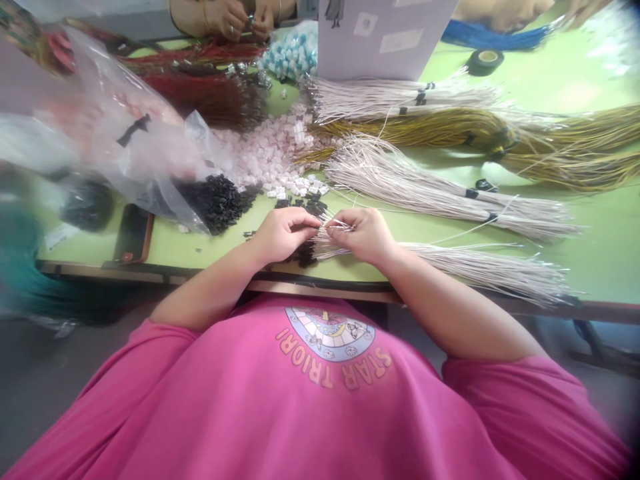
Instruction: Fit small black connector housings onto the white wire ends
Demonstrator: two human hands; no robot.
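Observation:
My left hand [286, 233] is pinched, thumb against forefinger, above a scatter of small black plastic connectors [305, 255]; whatever it holds is too small to make out. Facing it almost tip to tip, my right hand [367, 235] is closed on the end of a white wire. Under and beside the right hand lies a bundle of white wires [480, 267], its left ends showing between both hands. Just beyond my fingers are small white connectors [295, 183]. A denser heap of black connectors [220, 203] sits to the left.
More white wire bundles [425, 190] and a yellow bundle [450, 130] lie beyond. A clear plastic bag [145, 153] and a phone [134, 233] are on the left. A lilac panel [375, 40] stands behind. Another person's hands [245, 17] work across the table [600, 267].

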